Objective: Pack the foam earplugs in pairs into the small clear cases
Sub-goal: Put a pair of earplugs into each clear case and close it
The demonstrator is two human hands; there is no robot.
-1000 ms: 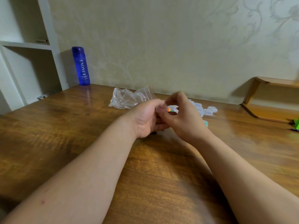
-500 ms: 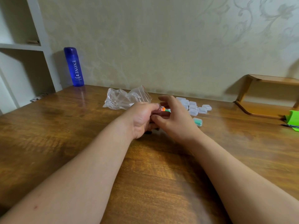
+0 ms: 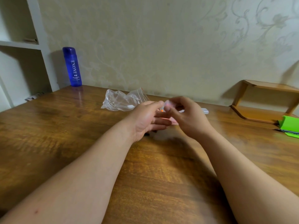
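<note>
My left hand (image 3: 145,117) and my right hand (image 3: 187,115) meet above the middle of the wooden table (image 3: 80,143). Between them is a small clear case (image 3: 167,104), blurred by motion. My right hand pinches its top with thumb and forefinger, and my left thumb presses it from the other side. An orange foam earplug (image 3: 161,111) shows just below, between my left thumb and fingers. More clear cases lie behind my right hand, mostly hidden; one clear case (image 3: 205,111) sticks out at the right.
A crumpled clear zip bag (image 3: 123,101) lies just behind my left hand. A blue bottle (image 3: 72,67) stands at the back left by white shelves. A low wooden shelf (image 3: 262,102) and a green object (image 3: 289,125) with a pen sit at the right.
My right hand has lifted and moved right, its fingers now pinching the case from above. My left fingers have uncurled somewhat. The camera has shifted slightly.
</note>
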